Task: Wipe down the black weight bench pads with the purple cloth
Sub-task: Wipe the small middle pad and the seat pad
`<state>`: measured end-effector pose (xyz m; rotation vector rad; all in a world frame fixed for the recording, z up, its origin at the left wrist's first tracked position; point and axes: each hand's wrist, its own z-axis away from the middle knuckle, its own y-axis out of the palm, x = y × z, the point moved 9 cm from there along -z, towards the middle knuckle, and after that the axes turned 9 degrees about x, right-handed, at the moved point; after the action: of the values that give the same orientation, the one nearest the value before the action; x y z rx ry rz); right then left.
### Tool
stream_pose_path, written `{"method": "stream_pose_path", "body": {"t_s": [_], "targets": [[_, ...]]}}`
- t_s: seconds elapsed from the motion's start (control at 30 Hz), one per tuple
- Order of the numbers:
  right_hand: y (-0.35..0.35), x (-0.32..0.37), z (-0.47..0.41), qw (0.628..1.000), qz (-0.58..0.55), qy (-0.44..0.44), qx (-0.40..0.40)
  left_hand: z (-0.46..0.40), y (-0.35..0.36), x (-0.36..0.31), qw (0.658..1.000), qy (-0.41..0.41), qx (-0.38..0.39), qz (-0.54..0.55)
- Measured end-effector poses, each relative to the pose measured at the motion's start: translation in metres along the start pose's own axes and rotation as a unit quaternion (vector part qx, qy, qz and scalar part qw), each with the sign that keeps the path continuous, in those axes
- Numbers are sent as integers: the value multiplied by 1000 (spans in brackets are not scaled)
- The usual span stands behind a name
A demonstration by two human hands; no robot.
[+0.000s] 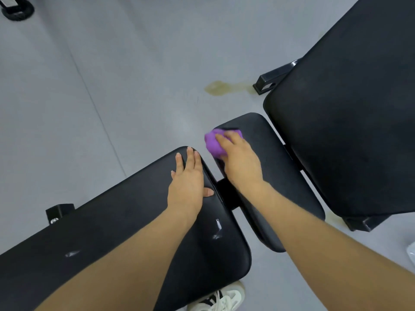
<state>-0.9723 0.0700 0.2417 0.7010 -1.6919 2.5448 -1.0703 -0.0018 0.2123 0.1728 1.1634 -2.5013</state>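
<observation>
Right hand [241, 163] presses a bunched purple cloth [213, 143] onto the seat pad [276, 176], fingers curled over the cloth, clamped on it. Cloth sits at the pad's far-left corner, about 12 o'clock from frame centre, partly overhanging the pad's left edge. Left hand [187, 182] lies flat, palm down, fingers spread and extended, holding nothing, on the back pad [112, 232] near its far end, at 10 o'clock from the right hand. Hands are near each other but apart, with the gap between the two pads running between them.

Back pad stretches toward 8 o'clock, with small tears showing pale at its surface. A second bench [348, 108] fills the 2 o'clock area, close beside the seat pad, not touching as far as visible. Its black frame foot [267, 83] rests on the grey floor [112, 75]. A yellowish stain [219, 87] on the floor lies at 12 o'clock, just left of that foot. A white shoe [221, 298] shows at 6 o'clock under the back pad's edge.
</observation>
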Motion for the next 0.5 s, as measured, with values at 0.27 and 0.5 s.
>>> {"method": "stream_pose_path", "body": {"t_s": [0.27, 0.5], "targets": [[2, -16, 28, 1000, -23, -9, 9, 0, -2, -4, 1000, -9, 26, -5], [5, -26, 44, 1000, 4, -2, 20, -1, 0, -5, 999, -13, 31, -11]]}}
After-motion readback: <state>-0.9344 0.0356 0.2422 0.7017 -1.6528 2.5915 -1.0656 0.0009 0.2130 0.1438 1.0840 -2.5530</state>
